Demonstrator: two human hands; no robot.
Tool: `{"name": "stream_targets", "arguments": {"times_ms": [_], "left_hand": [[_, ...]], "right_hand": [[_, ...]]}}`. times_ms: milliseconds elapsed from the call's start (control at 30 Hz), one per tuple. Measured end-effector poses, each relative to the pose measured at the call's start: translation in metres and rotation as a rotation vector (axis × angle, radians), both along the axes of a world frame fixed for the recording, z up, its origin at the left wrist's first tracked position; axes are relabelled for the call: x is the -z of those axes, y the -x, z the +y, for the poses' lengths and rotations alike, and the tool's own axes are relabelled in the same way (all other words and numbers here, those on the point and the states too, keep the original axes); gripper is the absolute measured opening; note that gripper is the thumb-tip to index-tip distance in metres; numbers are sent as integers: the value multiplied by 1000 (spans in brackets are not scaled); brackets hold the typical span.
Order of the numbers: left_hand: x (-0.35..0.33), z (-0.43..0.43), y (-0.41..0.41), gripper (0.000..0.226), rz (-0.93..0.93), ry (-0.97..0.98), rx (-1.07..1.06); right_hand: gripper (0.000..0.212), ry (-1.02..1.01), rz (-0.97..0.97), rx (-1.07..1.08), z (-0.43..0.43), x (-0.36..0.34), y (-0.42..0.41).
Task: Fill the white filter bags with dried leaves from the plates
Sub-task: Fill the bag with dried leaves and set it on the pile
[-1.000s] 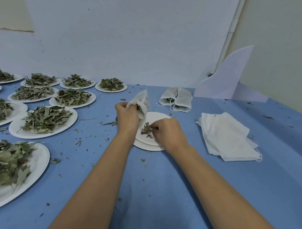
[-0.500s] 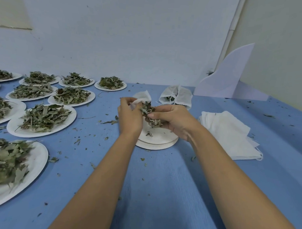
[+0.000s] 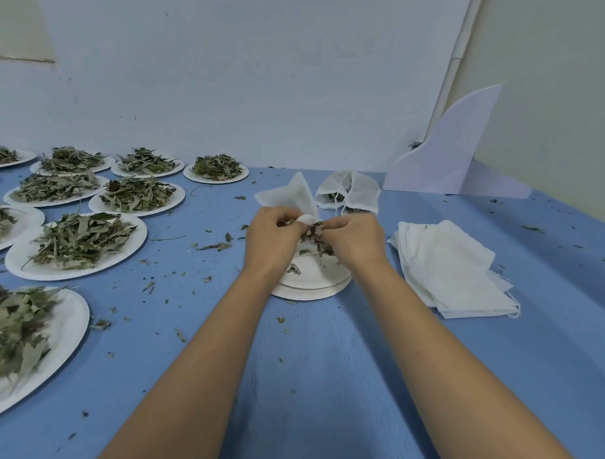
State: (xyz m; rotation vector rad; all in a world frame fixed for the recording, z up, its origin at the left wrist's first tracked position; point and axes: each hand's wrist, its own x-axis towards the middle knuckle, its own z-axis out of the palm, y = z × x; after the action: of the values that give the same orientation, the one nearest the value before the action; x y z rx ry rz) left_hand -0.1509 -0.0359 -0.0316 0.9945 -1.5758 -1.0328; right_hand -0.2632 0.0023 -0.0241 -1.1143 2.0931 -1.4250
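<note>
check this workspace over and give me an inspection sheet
surface: blue table, its covering creased.
job's things: filter bag held over a nearly bare plate stack; leaf plates at left; empty bags piled at right; filled bags behind.
clutter: leaf crumbs scattered over the table.
grippers: left hand grips the filter bag; right hand pinches dried leaves at its mouth.
cables: nothing seen.
surroundings: white wall; curved white board at back right.
</note>
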Motion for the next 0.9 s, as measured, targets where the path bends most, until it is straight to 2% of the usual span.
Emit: {"name": "stream_targets", "arguments": {"times_ms": [133,267,333,533,633,900], "left_hand": [[-3,3,-1,24,17,-12,109],[-2,3,0,14,27,-104,248],[0,4,1,13,3,-74,262],[4,3,0,37,-45,49,273],[5,7,6,43,-112,171,191],[10,0,4,27,-162,337,-31]], "right_hand": [[9,46,-115,27,3,-2,5],[15,89,-151,63,2,-3,6],[17,94,-173,64,1,-1,5],[11,78,-337,27,-3,2,2],[17,87,-385,61,-6,6,0],[15,104,-363,-93,-4,3,-17]]}}
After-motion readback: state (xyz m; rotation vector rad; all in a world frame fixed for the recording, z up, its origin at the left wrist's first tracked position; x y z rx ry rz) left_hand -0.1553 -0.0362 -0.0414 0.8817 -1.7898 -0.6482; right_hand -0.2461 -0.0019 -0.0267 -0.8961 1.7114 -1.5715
